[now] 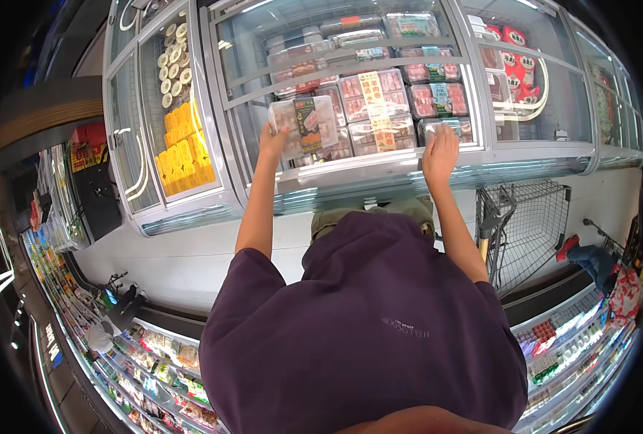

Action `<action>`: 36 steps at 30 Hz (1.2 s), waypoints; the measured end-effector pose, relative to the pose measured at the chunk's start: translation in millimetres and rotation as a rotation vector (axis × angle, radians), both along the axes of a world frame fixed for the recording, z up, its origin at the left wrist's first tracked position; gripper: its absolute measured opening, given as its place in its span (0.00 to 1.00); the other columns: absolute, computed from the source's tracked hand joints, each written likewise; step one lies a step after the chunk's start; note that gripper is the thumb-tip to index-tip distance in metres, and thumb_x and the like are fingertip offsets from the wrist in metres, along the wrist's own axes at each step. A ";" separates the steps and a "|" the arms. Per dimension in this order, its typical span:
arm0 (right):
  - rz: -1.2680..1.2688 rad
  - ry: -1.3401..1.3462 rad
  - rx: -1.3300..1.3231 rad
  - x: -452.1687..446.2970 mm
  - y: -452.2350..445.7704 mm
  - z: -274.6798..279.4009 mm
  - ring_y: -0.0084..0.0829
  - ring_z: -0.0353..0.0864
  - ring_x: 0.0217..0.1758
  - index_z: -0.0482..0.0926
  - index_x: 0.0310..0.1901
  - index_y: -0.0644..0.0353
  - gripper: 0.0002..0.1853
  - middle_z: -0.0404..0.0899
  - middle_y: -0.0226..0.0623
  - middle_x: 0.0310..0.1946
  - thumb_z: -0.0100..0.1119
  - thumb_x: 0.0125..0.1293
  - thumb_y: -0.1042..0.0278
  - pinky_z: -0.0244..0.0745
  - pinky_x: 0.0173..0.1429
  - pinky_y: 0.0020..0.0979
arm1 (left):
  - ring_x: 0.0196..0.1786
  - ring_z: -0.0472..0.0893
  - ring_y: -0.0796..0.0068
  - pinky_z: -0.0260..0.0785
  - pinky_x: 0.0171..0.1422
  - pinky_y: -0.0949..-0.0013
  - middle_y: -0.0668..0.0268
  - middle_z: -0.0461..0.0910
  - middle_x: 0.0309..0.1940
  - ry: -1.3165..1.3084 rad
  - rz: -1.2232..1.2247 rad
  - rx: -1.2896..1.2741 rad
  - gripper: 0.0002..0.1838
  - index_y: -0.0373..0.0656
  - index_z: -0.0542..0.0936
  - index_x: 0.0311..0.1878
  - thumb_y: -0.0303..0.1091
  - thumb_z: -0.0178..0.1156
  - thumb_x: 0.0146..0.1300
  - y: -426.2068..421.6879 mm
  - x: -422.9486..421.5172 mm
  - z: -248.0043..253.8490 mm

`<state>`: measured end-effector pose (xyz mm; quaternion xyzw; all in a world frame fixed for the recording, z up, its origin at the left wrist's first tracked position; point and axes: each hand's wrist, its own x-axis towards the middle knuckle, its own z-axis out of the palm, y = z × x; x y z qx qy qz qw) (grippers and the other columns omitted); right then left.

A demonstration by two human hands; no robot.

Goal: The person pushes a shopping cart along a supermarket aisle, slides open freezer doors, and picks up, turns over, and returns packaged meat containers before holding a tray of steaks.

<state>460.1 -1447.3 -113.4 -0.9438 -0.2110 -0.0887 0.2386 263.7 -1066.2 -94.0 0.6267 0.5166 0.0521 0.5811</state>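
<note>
**Ops:** Grip status?

**Me:** Left hand point(269, 145) grasping a clear pack point(299, 132) by its left end. Some of the fingers are hidden behind it.

**Ops:** Where's that pack?

**Me:** Top of the frame, left of center, over the lower-left part of the chest freezer point(357, 163). Sits slightly tilted in view, dark label on its right half, covering part of the stock behind it.

**Ops:** Right side?

**Me:** Right hand point(440, 155) is at the freezer's front edge, upper right of center, fingers pointing up the frame. They overlap a dark pack point(463, 129) at the lower right of the display. Can't tell if they grip anything or just rest there.

**Ops:** What's between the hands?

**Me:** Stacked white packs point(397, 90) with a yellow-and-white band, top center. Trays with green labels point(439, 100) sit just right of those.

**Ops:** Surroundings?

**Me:** Yellow packs point(184, 152) upper left, round tubs point(174, 61) above them. Red bags point(516, 61) upper right, behind glass. Wire cart point(531, 228) right of me, below the freezer. My purple shirt point(365, 311) fills the bottom center.
</note>
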 end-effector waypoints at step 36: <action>0.071 0.053 0.056 2.6 7.4 11.4 0.39 0.80 0.43 0.83 0.39 0.57 0.11 0.86 0.33 0.38 0.53 0.57 0.74 0.69 0.60 0.39 | 0.80 0.53 0.45 0.58 0.77 0.42 0.55 0.51 0.79 0.827 -1.263 0.271 0.47 0.63 0.54 0.78 0.28 0.64 0.58 -44.1 66.9 -140.8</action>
